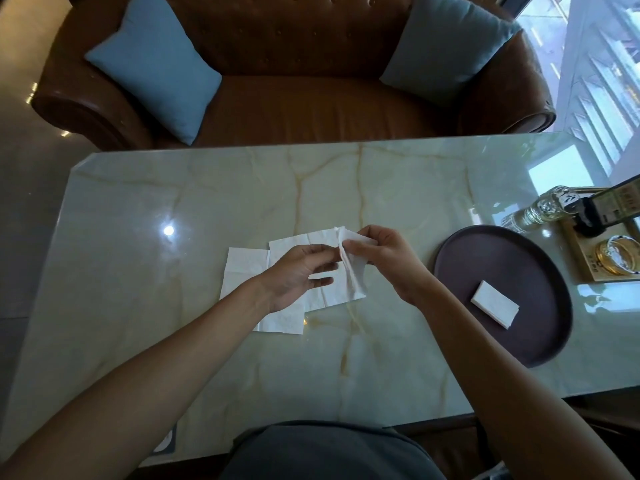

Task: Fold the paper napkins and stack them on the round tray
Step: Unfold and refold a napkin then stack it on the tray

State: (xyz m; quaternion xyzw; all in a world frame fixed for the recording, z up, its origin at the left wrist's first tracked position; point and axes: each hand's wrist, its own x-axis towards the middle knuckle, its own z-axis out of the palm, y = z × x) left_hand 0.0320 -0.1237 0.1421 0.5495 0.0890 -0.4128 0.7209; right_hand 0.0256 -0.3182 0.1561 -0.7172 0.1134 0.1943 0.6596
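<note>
Both hands meet over the middle of the marble table (pixel 173 306). My right hand (pixel 384 259) pinches a white paper napkin (pixel 353 268) that hangs crumpled below its fingers. My left hand (pixel 298 271) touches the same napkin at its top edge with thumb and fingertips. Under the hands two more white napkins lie flat and unfolded, one in the middle (pixel 311 240) and one further left (pixel 242 268), overlapping. To the right sits the dark round tray (pixel 485 258), and a folded napkin (pixel 495 304) rests on it.
A glass bottle (pixel 543 209), a dark stand (pixel 602 213) and a gold-rimmed dish (pixel 618 256) sit on a wooden board (pixel 575 268) at the table's right edge. Behind the table stands a brown leather sofa (pixel 311 109) with two blue cushions.
</note>
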